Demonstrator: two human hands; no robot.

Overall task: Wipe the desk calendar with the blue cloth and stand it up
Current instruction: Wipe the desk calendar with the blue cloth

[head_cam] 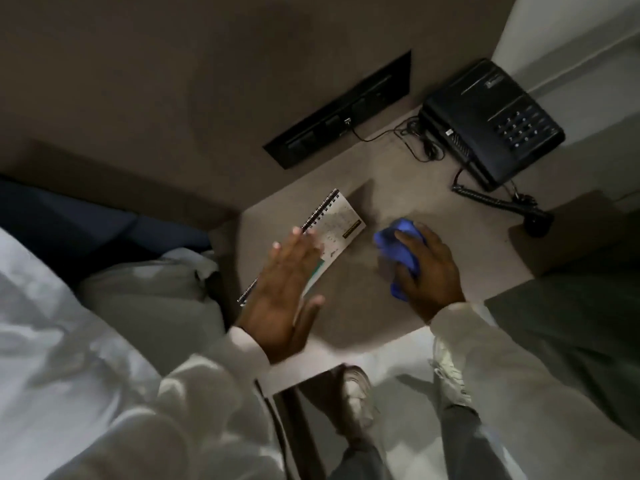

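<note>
The spiral-bound desk calendar (341, 225) lies flat on the grey bedside table (349, 299), its wire binding along the far-left edge. My left hand (285, 292) rests flat over the calendar's near half with fingers spread, hiding that part. To the right, my right hand (427, 268) is closed on the bunched blue cloth (398, 245), which presses on the tabletop a short way from the calendar and does not touch it.
A black desk phone (491, 123) with a coiled cord (498, 202) sits at the table's far right corner. A black socket panel (337, 110) is set in the wall behind. A bed with white pillows (149, 299) borders the left; my shoes stand on the floor below.
</note>
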